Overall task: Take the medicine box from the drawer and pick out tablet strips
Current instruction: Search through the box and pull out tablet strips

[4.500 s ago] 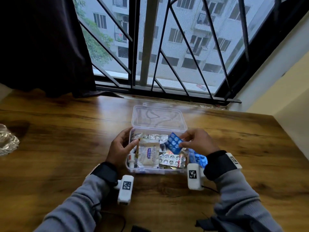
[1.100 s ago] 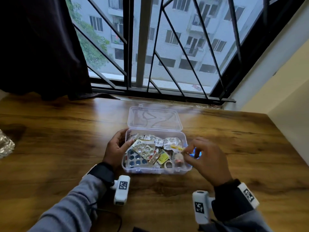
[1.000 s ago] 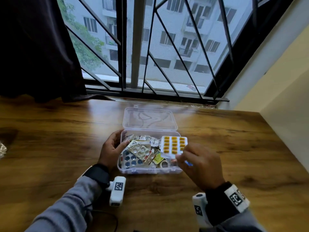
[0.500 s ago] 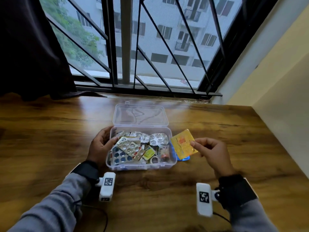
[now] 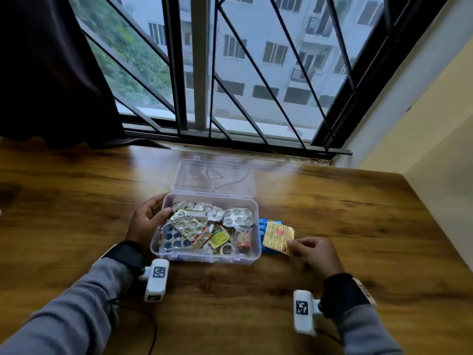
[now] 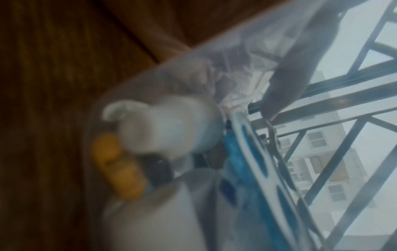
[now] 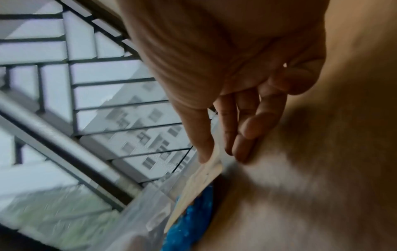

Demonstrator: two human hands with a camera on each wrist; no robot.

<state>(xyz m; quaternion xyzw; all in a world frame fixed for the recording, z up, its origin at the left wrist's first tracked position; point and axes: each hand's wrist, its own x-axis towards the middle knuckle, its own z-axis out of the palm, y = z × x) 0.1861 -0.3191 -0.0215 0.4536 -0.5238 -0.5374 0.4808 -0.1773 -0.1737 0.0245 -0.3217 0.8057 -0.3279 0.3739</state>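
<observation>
A clear plastic medicine box [image 5: 204, 256] stands open on the wooden table, lid [image 5: 213, 179] laid back toward the window, full of several foil tablet strips [image 5: 185, 225] and sachets. My left hand [image 5: 147, 220] grips the box's left wall, thumb over the rim [image 6: 285, 68]. My right hand [image 5: 311, 252] is just right of the box and pinches a gold-backed tablet strip [image 5: 277, 235] by its lower right corner [image 7: 206, 176]. The strip hangs low over a blue tablet strip [image 5: 263, 228] that lies on the table against the box's right wall [image 7: 191, 224].
The wooden table [image 5: 358, 226] runs to a barred window [image 5: 230, 73] at the back and a cream wall [image 5: 435, 124] on the right. A dark curtain [image 5: 51, 73] hangs at the back left. A cable [image 5: 151, 326] trails near my left forearm.
My right hand lifted an orange-pill strip out of the box, turned its gold back up and carried it right, down over the blue strip. The left hand stayed on the box.
</observation>
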